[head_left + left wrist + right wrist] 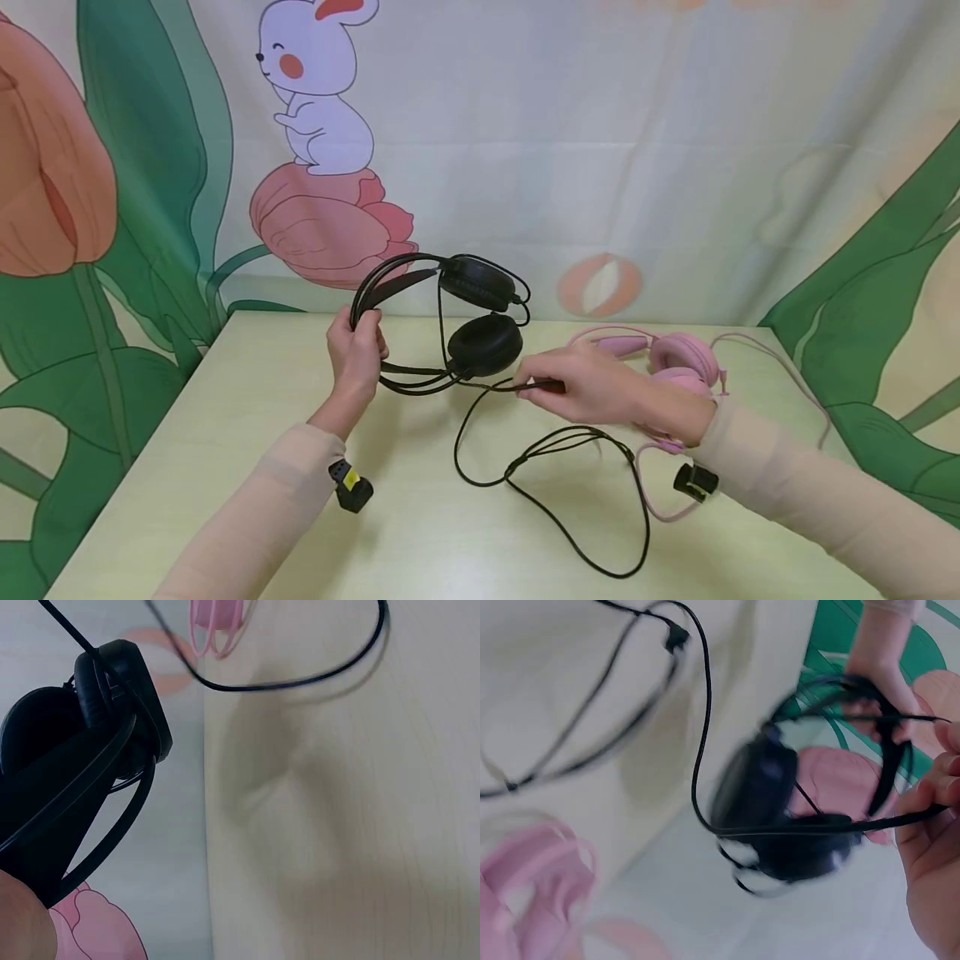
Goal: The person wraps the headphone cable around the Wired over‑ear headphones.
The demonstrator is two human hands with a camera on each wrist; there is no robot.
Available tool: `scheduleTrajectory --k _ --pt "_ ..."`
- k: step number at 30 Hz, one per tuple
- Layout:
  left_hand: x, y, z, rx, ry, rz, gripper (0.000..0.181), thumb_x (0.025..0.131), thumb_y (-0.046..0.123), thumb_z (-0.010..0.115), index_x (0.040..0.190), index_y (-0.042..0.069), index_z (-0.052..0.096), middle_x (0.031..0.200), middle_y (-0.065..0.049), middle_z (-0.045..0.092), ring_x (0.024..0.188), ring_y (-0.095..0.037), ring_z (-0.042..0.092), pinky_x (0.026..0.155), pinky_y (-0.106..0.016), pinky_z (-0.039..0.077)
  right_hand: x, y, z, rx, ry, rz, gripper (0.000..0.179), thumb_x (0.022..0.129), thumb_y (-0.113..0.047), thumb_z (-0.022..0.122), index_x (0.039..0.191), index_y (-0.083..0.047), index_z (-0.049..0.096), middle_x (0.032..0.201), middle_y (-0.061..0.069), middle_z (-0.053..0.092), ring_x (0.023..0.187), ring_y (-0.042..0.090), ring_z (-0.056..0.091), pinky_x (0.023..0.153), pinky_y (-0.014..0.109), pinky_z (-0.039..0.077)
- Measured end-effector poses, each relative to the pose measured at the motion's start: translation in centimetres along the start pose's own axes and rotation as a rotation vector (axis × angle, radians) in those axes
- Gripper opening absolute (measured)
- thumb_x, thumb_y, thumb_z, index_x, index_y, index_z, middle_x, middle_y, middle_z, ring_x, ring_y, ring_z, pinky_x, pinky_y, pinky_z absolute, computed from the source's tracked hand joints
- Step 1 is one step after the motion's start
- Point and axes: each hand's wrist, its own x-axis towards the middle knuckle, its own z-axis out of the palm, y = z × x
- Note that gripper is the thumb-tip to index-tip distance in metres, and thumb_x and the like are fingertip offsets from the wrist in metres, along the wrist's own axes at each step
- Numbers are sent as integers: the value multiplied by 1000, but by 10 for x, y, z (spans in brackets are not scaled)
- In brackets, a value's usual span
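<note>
Black over-ear headphones are held up above the table, ear cups toward the right. My left hand grips them by the headband, its fingers wrapped around the band. At the right, my right hand pinches the black cable of these headphones near the lower ear cup. In the right wrist view, stretches of cable run to the fingertips. The remaining cable lies in a loose loop on the table, below the right hand. A small black piece shows on the cable.
Pink headphones lie at the table's right rear, partly behind the right hand, their pink cable trailing rightward. A printed curtain hangs behind the pale wooden table. Wrist cameras are strapped to both sleeves.
</note>
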Motion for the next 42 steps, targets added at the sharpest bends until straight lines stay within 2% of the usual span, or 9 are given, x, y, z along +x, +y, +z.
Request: scheduleTrajectory --k 5,12,15,21,27,32,34,37,42 --pt "-1 -1 -2 47 -19 12 15 85 12 47 71 10 41 47 5 38 40 -8 35 40 -19 32 8 1 -22 -27 1 -54 9 83 -6 62 89 -13 63 76 -7 59 56 -2 39 52 12 37" --pt "-1 5 -1 196 6 71 16 84 14 52 70 11 43 45 6 41 39 -7 42 41 -21 37 15 0 -43 -151 -1 -90 8 78 -9 68 79 -14 62 68 -9 55 56 -3 37 47 12 32" --pt "-1 7 1 259 24 102 18 83 16 53 69 12 42 46 6 41 39 -8 43 41 -22 35 15 -1 -48 -173 -41 -56 9 78 -10 68 77 -15 60 66 -11 53 55 -3 37 46 13 32" --pt "-2 8 3 414 77 234 15 80 17 55 71 8 47 56 1 38 55 -15 39 46 -26 28 16 -4 -60 -182 -154 63 21 81 -16 67 68 -16 50 56 -12 40 50 -3 32 46 15 28" --pt "-1 2 0 494 90 308 11 78 15 57 77 5 53 60 -4 45 58 -17 43 48 -27 31 20 -3 -79 -197 -55 13 21 77 -11 68 67 -15 49 58 -9 39 55 1 35 53 18 32" --pt "-2 -5 -5 543 45 378 11 78 13 59 78 3 54 60 -8 52 56 -19 45 47 -28 33 21 -3 -104 -170 -42 72 12 79 -3 63 82 -14 59 65 -12 47 57 1 34 53 18 31" --pt "-2 -7 -7 549 29 390 11 78 13 60 78 3 54 60 -9 52 55 -19 45 46 -28 34 21 -1 -112 -205 -8 78 16 79 -2 64 86 -16 62 66 -14 49 55 -1 32 49 16 28" --pt "-3 -8 -8 555 32 381 11 77 13 60 77 4 54 58 -8 51 54 -20 44 46 -28 33 19 4 -120 -288 67 38 18 75 -1 68 85 -16 64 65 -12 50 55 0 33 50 15 28" --pt "-3 -6 -7 558 36 359 13 78 15 59 75 5 53 57 -6 48 55 -19 43 46 -29 33 17 14 -126 -439 191 -19 16 74 -5 73 84 -14 64 67 -5 55 58 1 40 49 17 32"
